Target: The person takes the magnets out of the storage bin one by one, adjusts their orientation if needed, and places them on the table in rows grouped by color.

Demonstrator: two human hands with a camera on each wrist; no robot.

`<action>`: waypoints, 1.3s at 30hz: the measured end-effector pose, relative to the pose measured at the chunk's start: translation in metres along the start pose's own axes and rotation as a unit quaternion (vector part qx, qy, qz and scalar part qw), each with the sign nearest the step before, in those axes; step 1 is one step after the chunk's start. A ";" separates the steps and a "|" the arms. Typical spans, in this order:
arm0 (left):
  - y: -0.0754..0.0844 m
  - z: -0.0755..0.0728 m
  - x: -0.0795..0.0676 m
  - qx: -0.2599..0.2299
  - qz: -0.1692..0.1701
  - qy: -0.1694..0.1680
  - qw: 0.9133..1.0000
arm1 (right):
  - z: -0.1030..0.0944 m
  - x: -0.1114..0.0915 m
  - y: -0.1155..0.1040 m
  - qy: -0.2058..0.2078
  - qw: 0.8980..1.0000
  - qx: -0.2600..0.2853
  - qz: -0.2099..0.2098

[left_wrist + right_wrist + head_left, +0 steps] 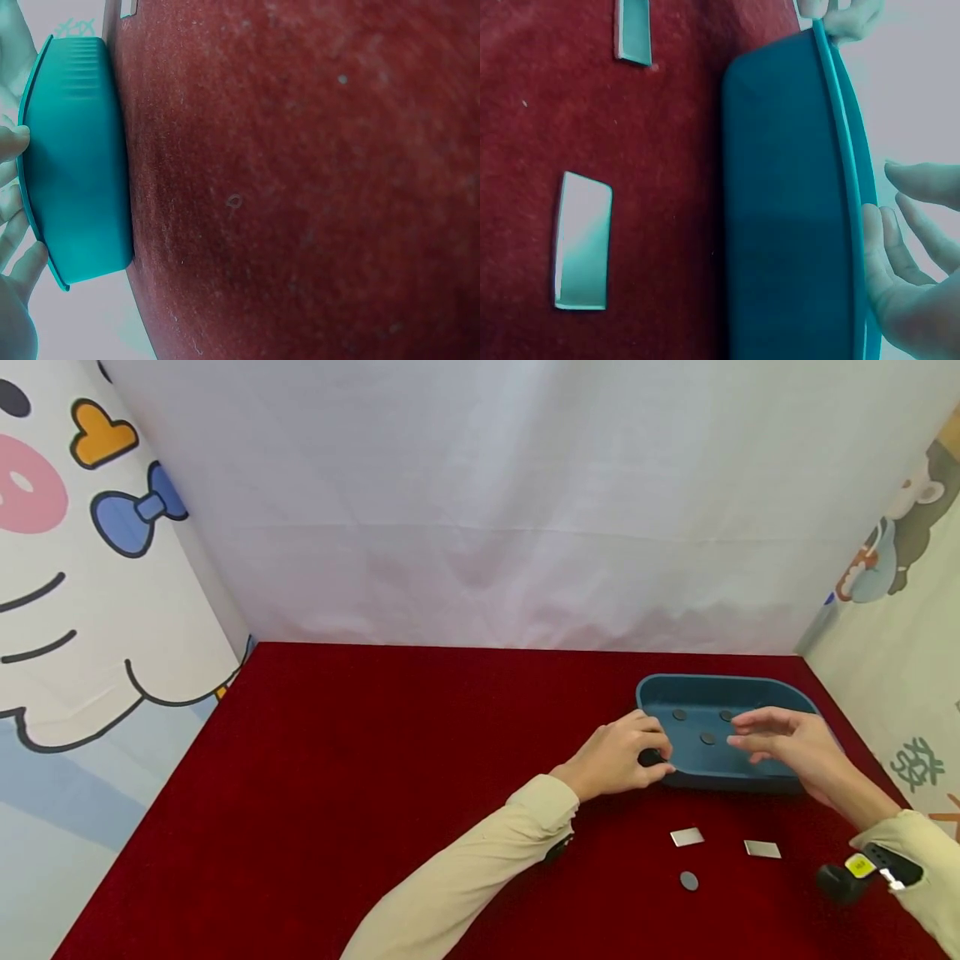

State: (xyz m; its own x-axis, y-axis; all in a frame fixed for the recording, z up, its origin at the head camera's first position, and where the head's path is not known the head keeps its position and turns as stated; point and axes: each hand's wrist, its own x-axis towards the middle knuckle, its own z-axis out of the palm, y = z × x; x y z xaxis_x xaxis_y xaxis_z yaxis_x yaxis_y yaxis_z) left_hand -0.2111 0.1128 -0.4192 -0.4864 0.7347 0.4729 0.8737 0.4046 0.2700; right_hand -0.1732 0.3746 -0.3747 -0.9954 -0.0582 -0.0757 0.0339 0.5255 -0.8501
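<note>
A blue plastic tray [705, 774] with raised sides and rounded corners stands at the right of the table. At its front left corner, my left hand [618, 753] grips the rim with thumb and fingers. Above the tray's right part hovers my right hand [798, 747], its fingers slightly bent, thumb apart and nothing held. Inside the tray lie several round grey discs, among them a disc [707, 738] near the middle. On the cloth in front are a silver rectangular plate [687, 837], a second silver plate [762, 849] and a grey disc [689, 881].
Dark red cloth [390, 735] covers the table. A pale curtain [487, 510] hangs behind it, with printed panels on both sides. The right wrist carries a black strap [892, 864] and a device with a yellow face [860, 865].
</note>
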 end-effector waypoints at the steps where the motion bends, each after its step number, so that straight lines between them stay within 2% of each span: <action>1: 0.000 0.000 0.000 0.001 0.000 0.001 1.000 | -0.001 0.002 0.001 -0.004 1.000 0.000 0.001; 7: 0.001 -0.002 0.000 0.000 0.002 0.002 1.000 | -0.003 0.011 0.008 -0.021 1.000 -0.004 0.013; 19: 0.001 -0.001 0.000 0.006 0.000 0.005 1.000 | 0.000 0.030 0.016 -0.040 0.998 -0.044 0.027; 27: 0.000 0.000 0.001 0.007 0.000 0.000 1.000 | 0.002 0.045 0.022 -0.064 0.996 -0.031 0.047; 33: 0.000 0.000 0.001 0.011 0.000 0.002 1.000 | 0.009 0.053 0.024 -0.077 0.996 -0.033 0.042; 39: 0.000 0.000 0.001 0.007 0.000 0.004 1.000 | 0.015 0.058 0.022 -0.069 0.994 -0.085 0.023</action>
State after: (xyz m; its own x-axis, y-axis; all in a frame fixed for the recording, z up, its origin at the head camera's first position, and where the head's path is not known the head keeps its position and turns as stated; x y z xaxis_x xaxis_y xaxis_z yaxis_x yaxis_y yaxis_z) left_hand -0.2112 0.1136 -0.4188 -0.4867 0.7300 0.4797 0.8735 0.4121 0.2592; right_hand -0.2291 0.3702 -0.4059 -0.9711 -0.1405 -0.1929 0.0517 0.6654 -0.7447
